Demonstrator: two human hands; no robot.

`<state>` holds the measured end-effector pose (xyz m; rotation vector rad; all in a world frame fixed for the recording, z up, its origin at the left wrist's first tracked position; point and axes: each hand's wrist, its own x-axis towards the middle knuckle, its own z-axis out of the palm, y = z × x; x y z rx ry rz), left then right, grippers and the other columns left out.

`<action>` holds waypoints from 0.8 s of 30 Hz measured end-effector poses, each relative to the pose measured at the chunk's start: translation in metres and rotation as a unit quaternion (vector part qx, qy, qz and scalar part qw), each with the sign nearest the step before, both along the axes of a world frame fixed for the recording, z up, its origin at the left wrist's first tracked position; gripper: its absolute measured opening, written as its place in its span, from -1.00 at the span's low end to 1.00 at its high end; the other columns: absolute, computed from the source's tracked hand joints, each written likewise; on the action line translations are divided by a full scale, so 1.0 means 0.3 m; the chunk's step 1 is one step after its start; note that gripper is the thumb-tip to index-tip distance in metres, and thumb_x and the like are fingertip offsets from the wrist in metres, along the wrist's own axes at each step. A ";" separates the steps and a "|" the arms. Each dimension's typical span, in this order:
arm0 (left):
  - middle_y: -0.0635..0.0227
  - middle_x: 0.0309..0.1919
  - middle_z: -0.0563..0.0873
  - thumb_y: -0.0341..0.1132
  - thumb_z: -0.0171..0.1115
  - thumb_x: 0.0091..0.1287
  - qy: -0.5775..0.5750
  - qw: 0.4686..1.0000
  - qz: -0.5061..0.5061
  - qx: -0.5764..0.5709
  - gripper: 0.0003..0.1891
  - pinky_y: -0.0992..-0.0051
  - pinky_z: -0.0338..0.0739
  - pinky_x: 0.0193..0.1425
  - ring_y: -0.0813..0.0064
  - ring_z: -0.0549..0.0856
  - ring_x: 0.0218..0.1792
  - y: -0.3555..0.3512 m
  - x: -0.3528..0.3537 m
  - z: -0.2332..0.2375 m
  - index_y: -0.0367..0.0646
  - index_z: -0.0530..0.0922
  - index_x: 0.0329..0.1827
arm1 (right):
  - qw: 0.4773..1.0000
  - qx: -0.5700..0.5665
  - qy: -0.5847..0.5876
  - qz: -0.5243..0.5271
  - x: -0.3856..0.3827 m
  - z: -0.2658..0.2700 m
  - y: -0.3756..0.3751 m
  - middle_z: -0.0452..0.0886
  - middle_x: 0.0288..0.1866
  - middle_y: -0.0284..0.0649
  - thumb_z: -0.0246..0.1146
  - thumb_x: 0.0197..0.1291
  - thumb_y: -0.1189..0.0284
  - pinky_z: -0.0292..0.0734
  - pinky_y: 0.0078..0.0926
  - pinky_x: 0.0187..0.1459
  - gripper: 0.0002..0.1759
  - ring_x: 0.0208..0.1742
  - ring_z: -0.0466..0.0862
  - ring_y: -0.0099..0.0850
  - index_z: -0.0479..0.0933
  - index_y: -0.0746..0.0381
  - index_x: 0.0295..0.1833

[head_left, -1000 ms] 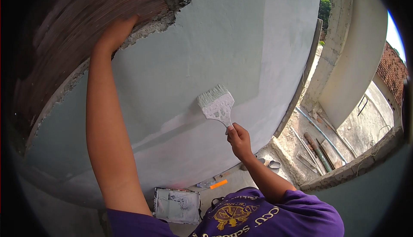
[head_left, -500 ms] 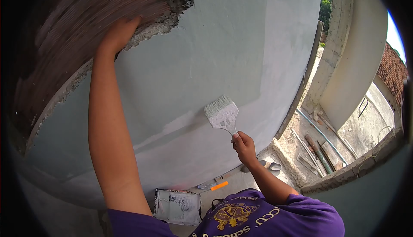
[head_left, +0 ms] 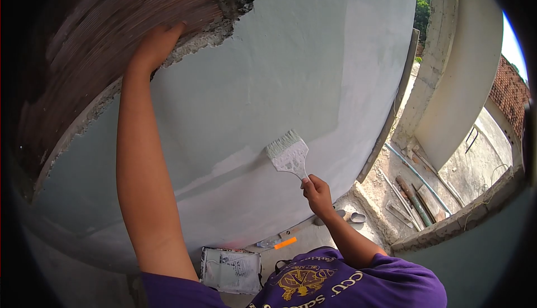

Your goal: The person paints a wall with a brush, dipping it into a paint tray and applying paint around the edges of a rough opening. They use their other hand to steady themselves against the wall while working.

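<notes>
My right hand (head_left: 318,194) is closed around the handle of a wide flat paintbrush (head_left: 291,158). Its bristles, coated in pale green paint, point up against the curved wall (head_left: 291,73), near the border between the pale green area and the whiter strip below. My left hand (head_left: 155,49) reaches up to the rough broken edge (head_left: 210,35) of the wall and holds on there. One digit shows, stretched along the dark ribbed surface (head_left: 112,34); the other fingers are hidden.
A paint-smeared tray (head_left: 254,269) sits on the floor below, near an orange strip (head_left: 285,243) and a scraper-like tool (head_left: 268,242). Shoes (head_left: 357,217) stand by the wall's foot. Pipes and poles (head_left: 417,201) lie past it at right, beside a concrete ledge (head_left: 470,213).
The paintbrush and my right hand have shifted slightly down along the wall. My left hand stays at the broken edge.
</notes>
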<state>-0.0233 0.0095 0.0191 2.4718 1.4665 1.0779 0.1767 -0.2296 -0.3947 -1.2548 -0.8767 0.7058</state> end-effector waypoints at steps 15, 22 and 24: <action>-0.09 0.09 0.64 0.23 0.01 0.29 -0.003 1.000 0.006 0.000 -0.25 0.22 0.43 0.21 0.07 0.62 0.11 -0.001 0.002 -0.001 -0.37 0.56 0.16 | 0.999 -0.033 -0.007 -0.004 0.010 -0.026 -0.002 0.31 -0.68 -0.43 0.10 0.40 0.26 0.16 -0.58 -0.54 -0.63 -0.60 0.26 -0.66 0.45 0.29 -0.42; -0.09 0.09 0.64 0.23 0.00 0.29 -0.005 1.000 -0.016 -0.005 -0.25 0.22 0.43 0.21 0.06 0.62 0.11 0.007 -0.002 -0.006 -0.37 0.56 0.16 | 1.000 0.022 -0.004 -0.004 0.004 0.106 0.018 0.30 -0.68 -0.43 0.09 0.41 0.23 0.16 -0.58 -0.53 -0.61 -0.59 0.26 -0.65 0.45 0.28 -0.41; -0.09 0.09 0.64 0.23 0.00 0.29 -0.006 1.000 -0.013 0.000 -0.25 0.22 0.43 0.22 0.06 0.62 0.12 0.004 0.006 -0.006 -0.37 0.56 0.16 | 0.999 0.019 -0.033 -0.012 0.005 0.141 0.028 0.31 -0.69 -0.41 0.09 0.42 0.23 0.17 -0.56 -0.53 -0.61 -0.59 0.27 -0.64 0.46 0.28 -0.40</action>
